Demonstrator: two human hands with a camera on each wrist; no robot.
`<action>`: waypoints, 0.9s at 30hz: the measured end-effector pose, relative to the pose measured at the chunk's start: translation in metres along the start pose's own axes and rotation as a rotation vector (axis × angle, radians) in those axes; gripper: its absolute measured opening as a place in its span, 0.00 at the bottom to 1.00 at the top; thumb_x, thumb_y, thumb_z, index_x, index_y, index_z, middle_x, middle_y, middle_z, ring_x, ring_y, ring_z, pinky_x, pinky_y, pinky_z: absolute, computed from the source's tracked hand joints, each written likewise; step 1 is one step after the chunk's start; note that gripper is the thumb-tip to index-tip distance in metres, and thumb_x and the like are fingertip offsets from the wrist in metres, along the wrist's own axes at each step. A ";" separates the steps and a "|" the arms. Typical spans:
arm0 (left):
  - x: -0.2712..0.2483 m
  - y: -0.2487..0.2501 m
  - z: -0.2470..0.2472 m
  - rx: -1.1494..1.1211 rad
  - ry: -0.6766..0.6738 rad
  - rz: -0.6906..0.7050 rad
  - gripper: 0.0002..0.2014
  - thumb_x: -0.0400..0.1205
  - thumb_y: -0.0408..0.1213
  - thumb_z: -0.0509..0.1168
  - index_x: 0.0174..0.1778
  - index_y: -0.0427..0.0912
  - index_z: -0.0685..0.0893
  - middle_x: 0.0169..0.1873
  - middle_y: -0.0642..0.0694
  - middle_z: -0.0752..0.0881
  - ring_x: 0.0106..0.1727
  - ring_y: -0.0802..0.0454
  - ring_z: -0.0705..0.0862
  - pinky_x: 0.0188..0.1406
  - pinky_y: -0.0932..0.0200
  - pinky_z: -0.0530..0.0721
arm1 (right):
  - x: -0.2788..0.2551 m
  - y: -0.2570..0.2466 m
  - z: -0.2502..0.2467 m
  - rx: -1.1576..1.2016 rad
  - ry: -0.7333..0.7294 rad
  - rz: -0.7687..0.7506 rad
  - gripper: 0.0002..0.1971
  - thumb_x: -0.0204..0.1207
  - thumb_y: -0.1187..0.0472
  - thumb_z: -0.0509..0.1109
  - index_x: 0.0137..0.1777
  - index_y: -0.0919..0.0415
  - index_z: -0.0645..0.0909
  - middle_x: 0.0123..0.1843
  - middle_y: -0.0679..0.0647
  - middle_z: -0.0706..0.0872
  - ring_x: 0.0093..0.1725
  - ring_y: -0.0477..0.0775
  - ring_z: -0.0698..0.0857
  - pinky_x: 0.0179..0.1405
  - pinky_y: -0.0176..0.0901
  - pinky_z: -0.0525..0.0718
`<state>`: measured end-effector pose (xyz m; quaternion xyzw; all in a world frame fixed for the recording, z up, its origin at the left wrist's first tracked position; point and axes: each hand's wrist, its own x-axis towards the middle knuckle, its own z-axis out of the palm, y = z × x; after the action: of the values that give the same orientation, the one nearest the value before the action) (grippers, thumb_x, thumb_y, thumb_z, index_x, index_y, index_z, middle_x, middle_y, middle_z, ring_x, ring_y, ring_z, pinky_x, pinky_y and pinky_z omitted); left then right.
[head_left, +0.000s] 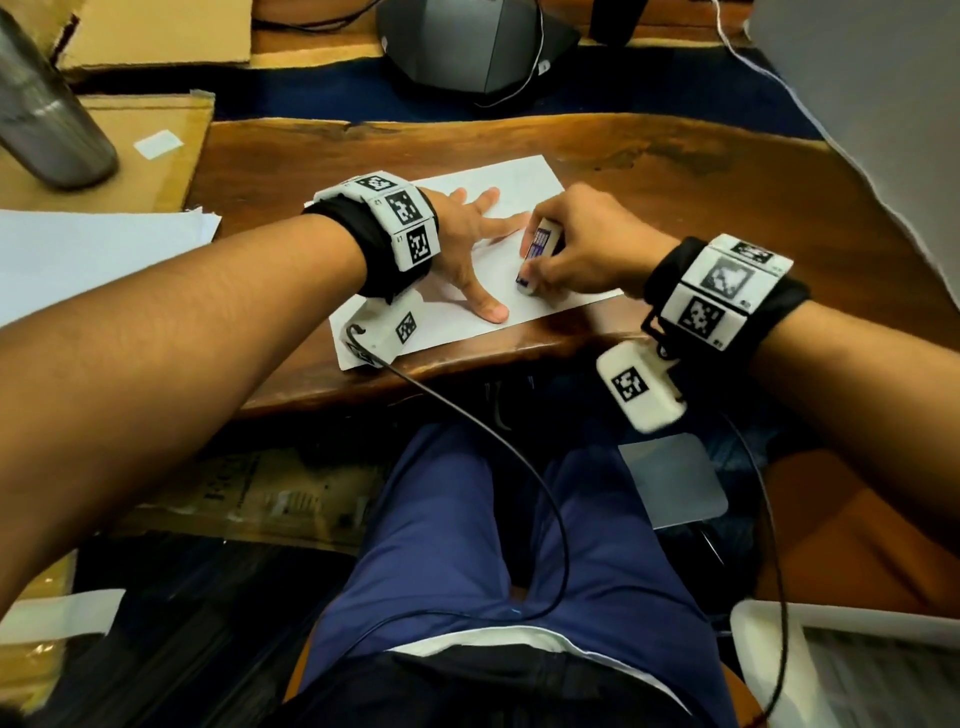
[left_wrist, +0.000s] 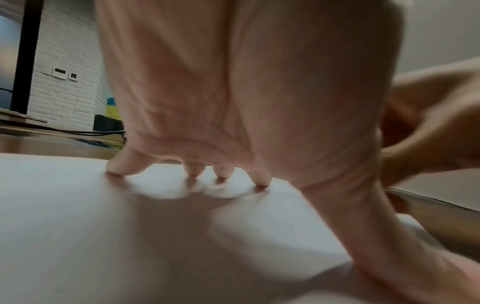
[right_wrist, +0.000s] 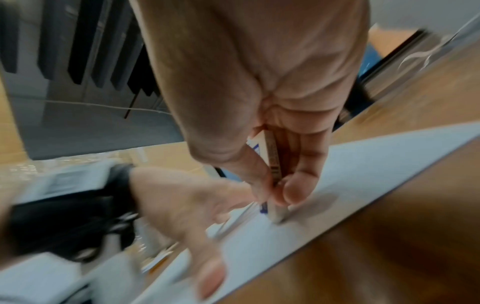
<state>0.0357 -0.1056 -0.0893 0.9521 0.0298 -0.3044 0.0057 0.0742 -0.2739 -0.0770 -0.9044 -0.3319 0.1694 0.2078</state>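
Observation:
A white sheet of paper (head_left: 524, 179) lies on the wooden desk (head_left: 675, 208) near its front edge. My left hand (head_left: 475, 244) is spread flat on the sheet, and its fingertips (left_wrist: 262, 182) press the paper (left_wrist: 103, 226). My right hand (head_left: 582, 244) pinches a white eraser in a blue-printed sleeve (head_left: 540, 249), and the eraser's lower end touches the sheet. In the right wrist view the eraser (right_wrist: 272, 164) sits between thumb and fingers, its tip on the paper (right_wrist: 363, 164), with my left hand (right_wrist: 182, 205) close beside it.
A steel bottle (head_left: 47, 114) stands on cardboard (head_left: 150, 150) at the far left, above a stack of white sheets (head_left: 93, 249). A dark grey device (head_left: 467, 47) with cables sits behind the desk. A grey pad (head_left: 670, 478) lies on my right thigh.

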 end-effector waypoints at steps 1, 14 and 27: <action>0.000 0.001 0.000 0.000 0.002 -0.004 0.68 0.50 0.80 0.65 0.81 0.70 0.34 0.85 0.51 0.31 0.86 0.40 0.37 0.81 0.27 0.47 | 0.002 0.003 -0.003 0.036 0.026 0.042 0.16 0.71 0.60 0.82 0.56 0.63 0.86 0.53 0.58 0.89 0.51 0.57 0.88 0.48 0.46 0.89; -0.004 0.003 -0.001 0.017 0.008 -0.018 0.69 0.47 0.82 0.63 0.82 0.69 0.34 0.85 0.51 0.31 0.86 0.39 0.38 0.81 0.27 0.47 | 0.000 0.000 0.011 -0.018 -0.047 -0.015 0.16 0.80 0.59 0.72 0.65 0.60 0.75 0.60 0.57 0.82 0.55 0.56 0.81 0.43 0.43 0.76; -0.001 0.004 0.002 0.066 0.016 -0.015 0.69 0.47 0.83 0.60 0.80 0.69 0.29 0.84 0.49 0.31 0.86 0.38 0.38 0.80 0.28 0.48 | 0.003 0.001 0.002 0.038 -0.029 0.039 0.12 0.85 0.60 0.67 0.64 0.64 0.77 0.53 0.55 0.83 0.47 0.51 0.82 0.35 0.33 0.78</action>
<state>0.0338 -0.1095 -0.0897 0.9539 0.0269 -0.2976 -0.0284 0.0759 -0.2726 -0.0797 -0.9042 -0.3137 0.1928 0.2166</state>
